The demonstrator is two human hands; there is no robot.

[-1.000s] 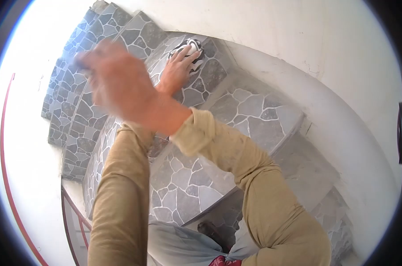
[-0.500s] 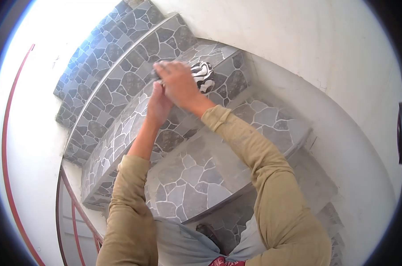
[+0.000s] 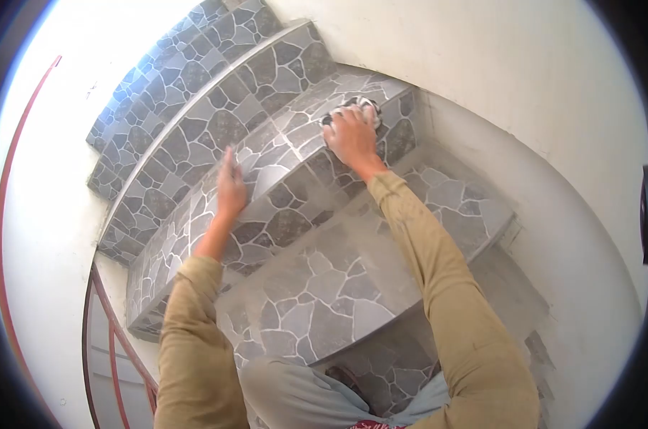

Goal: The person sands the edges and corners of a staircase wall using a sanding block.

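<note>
A black-and-white patterned cloth [image 3: 369,106] lies bunched on the stone-patterned step [image 3: 266,154], close to its right end. My right hand [image 3: 352,137] presses down on it with bent fingers, covering part of it. My left hand [image 3: 231,187] is apart from it, over the same step's front edge further left, with its fingers stretched out and slightly blurred. Nothing shows in that hand.
More stone-patterned stairs [image 3: 195,93] curve up at the upper left. A dusty lower step [image 3: 317,300] lies below my arms. A white wall [image 3: 524,93] bounds the right side, and a red metal railing [image 3: 113,307] stands at the lower left.
My hands were together left of the cloth and have come apart. My right hand has moved right onto the cloth; my left has moved left and down. The view has shifted slightly.
</note>
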